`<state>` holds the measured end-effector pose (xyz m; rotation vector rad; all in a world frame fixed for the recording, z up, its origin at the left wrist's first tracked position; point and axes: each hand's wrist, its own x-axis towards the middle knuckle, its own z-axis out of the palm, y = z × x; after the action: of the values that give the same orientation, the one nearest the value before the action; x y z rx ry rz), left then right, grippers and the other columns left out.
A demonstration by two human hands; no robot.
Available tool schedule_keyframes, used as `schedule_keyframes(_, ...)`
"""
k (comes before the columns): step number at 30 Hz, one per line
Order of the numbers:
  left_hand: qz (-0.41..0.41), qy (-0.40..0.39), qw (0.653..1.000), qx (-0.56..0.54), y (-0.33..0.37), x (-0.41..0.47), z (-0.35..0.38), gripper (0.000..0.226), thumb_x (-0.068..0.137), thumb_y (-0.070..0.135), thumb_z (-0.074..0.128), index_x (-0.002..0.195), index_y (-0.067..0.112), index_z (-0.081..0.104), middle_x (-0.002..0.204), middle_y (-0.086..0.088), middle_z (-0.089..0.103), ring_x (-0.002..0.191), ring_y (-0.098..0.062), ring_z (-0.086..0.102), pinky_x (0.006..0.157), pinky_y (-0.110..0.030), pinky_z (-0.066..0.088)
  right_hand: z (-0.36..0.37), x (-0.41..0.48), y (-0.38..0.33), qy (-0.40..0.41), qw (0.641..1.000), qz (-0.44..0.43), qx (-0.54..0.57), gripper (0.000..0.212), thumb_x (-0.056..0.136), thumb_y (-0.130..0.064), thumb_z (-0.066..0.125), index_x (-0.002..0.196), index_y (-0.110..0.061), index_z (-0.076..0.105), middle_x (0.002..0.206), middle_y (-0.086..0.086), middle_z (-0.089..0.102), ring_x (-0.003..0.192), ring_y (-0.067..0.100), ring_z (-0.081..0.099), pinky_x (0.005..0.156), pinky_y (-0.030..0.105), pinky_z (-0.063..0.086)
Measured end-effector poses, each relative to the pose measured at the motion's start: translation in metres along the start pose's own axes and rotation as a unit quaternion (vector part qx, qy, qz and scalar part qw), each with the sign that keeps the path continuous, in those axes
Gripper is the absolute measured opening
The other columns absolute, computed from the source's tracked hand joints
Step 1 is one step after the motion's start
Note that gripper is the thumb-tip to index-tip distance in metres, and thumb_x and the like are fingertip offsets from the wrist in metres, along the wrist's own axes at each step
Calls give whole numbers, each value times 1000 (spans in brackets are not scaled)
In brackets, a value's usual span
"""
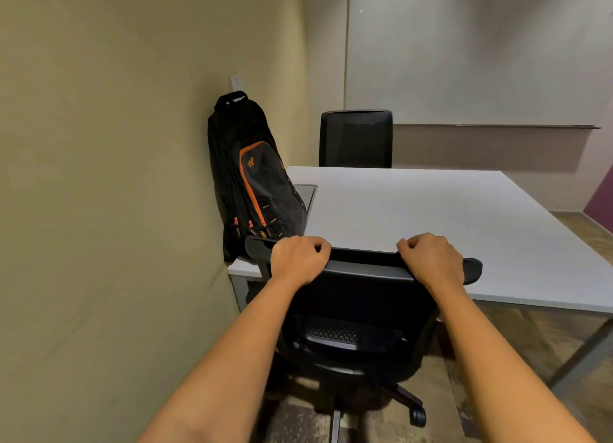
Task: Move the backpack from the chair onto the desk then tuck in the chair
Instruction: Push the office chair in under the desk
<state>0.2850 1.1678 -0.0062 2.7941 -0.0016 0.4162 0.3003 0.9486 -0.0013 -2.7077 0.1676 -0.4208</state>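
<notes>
Beige walls fill the left half of the frame, meeting a pale whiteboard wall at upper right, with patterned carpet along the lower right. At centre right stands the white desk (431, 217), reaching from mid-frame to the right edge. On its left end, against the beige wall, the black and orange backpack (253, 180) stands upright, leaning slightly on the wall. At bottom centre is the black office chair (358, 313), its backrest top at the desk's near edge and its armrests lying over the desktop. The left hand (298, 260) is clenched over the backrest's top edge on the left; the right hand (431, 258) grips that edge on the right. A second black chair (356, 139) stands behind the desk's far side, at upper centre.
</notes>
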Motion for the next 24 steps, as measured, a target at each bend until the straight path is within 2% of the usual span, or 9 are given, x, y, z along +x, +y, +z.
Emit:
schedule_keyframes(3, 4, 12, 1000, -2, -1, 11, 4, 37, 95, 36, 37, 103, 29, 73, 93, -3, 73, 86, -24, 64, 62, -28, 37, 4, 12, -1, -2, 1000, -6, 1, 44, 94, -33, 44, 78, -5, 74, 73, 14, 69, 67, 31, 61, 62, 32, 48)
schedule_keyframes(8, -8, 22, 1000, -11, -2, 31, 9, 37, 94, 35, 38, 94, 24, 73, 83, -1, 72, 73, -21, 60, 58, -27, 37, 13, 37, -3, -9, 1000, -9, -3, 42, 94, -33, 45, 81, -7, 75, 78, 14, 71, 69, 30, 61, 59, 30, 42)
schedule_keyframes(13, -13, 62, 998, -9, 6, 38, 15, 35, 94, 34, 41, 84, 24, 73, 74, -2, 70, 63, -17, 50, 47, -25, 22, 15, 54, 6, -33, 999, 0, -6, 41, 93, -33, 46, 84, -5, 75, 81, 14, 71, 64, 26, 55, 58, 28, 40)
schedule_keyframes(16, -15, 63, 998, -5, 7, 38, 15, 35, 94, 34, 40, 86, 25, 73, 75, -2, 70, 64, -17, 50, 50, -26, 25, 17, 56, 6, -33, 999, -5, -7, 41, 93, -32, 46, 83, -4, 75, 76, 13, 69, 62, 25, 53, 57, 28, 40)
schedule_keyframes(20, -13, 58, 998, -4, 4, 36, 16, 36, 95, 36, 40, 89, 25, 73, 77, -2, 71, 67, -18, 53, 58, -26, 32, 17, 52, 6, -59, 998, -6, -24, 44, 94, -32, 44, 81, -2, 73, 63, 6, 57, 61, 25, 52, 56, 28, 38)
schedule_keyframes(24, -3, 49, 999, 9, 1, 33, 18, 37, 95, 35, 38, 91, 23, 73, 81, -3, 71, 75, -23, 62, 58, -27, 32, 16, 45, 5, -83, 996, -17, -38, 47, 97, -32, 37, 86, -4, 72, 71, 7, 60, 67, 25, 53, 59, 29, 38)
